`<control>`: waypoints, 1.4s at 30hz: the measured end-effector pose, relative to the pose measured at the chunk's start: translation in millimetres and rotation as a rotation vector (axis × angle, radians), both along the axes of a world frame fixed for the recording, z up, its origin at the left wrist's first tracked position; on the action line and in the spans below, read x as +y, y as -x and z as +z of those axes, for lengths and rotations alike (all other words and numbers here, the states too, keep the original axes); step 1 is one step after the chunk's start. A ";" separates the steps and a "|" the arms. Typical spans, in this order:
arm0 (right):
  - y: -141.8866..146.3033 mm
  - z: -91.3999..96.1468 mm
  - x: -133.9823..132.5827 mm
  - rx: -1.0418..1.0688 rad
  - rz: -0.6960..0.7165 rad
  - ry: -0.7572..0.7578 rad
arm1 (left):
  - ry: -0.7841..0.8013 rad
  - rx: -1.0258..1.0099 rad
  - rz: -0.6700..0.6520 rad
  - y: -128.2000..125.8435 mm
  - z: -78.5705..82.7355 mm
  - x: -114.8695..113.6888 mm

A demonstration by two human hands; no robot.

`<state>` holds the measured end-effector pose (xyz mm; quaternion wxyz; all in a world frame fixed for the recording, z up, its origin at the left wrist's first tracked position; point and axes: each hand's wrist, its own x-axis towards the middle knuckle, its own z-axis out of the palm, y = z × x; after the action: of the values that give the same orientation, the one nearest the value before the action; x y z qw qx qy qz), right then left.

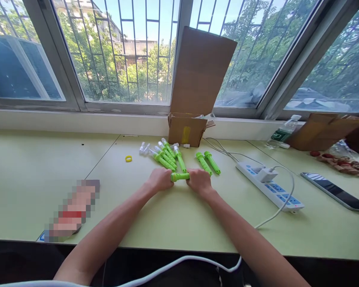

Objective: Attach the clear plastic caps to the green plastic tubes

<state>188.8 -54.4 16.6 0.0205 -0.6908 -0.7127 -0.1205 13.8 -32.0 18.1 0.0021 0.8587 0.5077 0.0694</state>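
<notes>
Between my hands lies a bright green plastic tube (181,176), held sideways just above the table. My left hand (160,179) is closed around its left end, and my right hand (199,181) grips the right end. Beyond my left hand, several green tubes with clear tips (165,156) lie in a loose bunch. One more green tube with a clear tip (180,159) rests right behind the held one. Two green tubes without clear tips (208,162) lie beyond my right hand. Small clear plastic pieces (144,148) sit left of the bunch.
An open cardboard box (179,131) stands against the window sill. A yellow ring (128,158) lies to the left. On the right are a white power strip (269,187) with cables, a phone (336,191) and a water bottle (284,131). A blurred-out object (73,211) lies front left.
</notes>
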 end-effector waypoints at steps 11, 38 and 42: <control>-2.7 7.0 0.4 0.012 -0.015 0.143 | -0.096 0.059 -0.030 -5.3 0.7 -2.1; -2.9 -8.9 3.8 0.074 -0.021 0.015 | -0.322 0.099 -0.092 -1.8 -1.8 -1.8; -8.4 -9.5 4.8 0.035 0.031 -0.147 | -0.218 -0.005 -0.064 -0.9 3.9 -7.5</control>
<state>197.2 -49.6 7.1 0.0854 -0.6783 -0.7121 -0.1599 14.7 -39.5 22.0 -0.0878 0.8694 0.4695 0.1263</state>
